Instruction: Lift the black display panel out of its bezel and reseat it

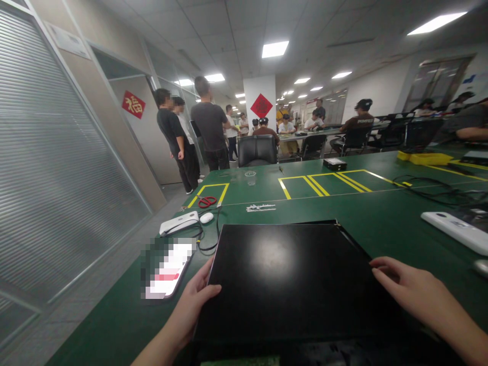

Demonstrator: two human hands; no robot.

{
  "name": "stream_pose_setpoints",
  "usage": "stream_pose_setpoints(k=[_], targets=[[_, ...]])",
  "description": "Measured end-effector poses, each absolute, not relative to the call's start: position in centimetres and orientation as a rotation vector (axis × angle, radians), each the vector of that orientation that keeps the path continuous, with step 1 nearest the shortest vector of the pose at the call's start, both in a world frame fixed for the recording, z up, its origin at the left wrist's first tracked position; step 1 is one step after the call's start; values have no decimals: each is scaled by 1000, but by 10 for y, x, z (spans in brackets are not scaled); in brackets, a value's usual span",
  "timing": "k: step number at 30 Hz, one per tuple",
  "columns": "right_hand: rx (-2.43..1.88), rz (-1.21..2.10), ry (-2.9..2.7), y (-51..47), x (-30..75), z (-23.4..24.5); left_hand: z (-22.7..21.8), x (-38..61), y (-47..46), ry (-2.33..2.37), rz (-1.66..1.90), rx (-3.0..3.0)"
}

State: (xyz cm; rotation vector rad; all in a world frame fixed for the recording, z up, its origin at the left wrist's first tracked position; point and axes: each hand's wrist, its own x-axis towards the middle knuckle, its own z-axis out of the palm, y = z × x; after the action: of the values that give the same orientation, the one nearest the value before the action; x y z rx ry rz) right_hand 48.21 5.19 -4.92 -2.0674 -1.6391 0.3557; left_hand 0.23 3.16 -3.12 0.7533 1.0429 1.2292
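Observation:
A large flat black panel [290, 279] lies in front of me on the green table [343, 203]. My left hand [192, 305] grips its left edge, thumb on top and fingers underneath. My right hand [412, 290] rests on the panel's right edge, fingers curled along the rim. A phone [168, 267] with a blurred screen lies just left of the panel, close to my left hand.
Beyond the panel lie a white device [179, 222], a mouse [206, 217], cables, red scissors [207, 202], a clear cup [250, 177] and a small black box [334, 163]. Another white device [453, 231] is at right. A black chair [257, 150] and several people stand or sit farther back.

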Motion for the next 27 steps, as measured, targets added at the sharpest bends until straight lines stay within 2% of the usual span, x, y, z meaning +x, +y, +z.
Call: stream_pose_setpoints(k=[27], targets=[[-2076, 360, -1653, 55, 490, -54, -34, 4, 31, 1072, 1260, 750]])
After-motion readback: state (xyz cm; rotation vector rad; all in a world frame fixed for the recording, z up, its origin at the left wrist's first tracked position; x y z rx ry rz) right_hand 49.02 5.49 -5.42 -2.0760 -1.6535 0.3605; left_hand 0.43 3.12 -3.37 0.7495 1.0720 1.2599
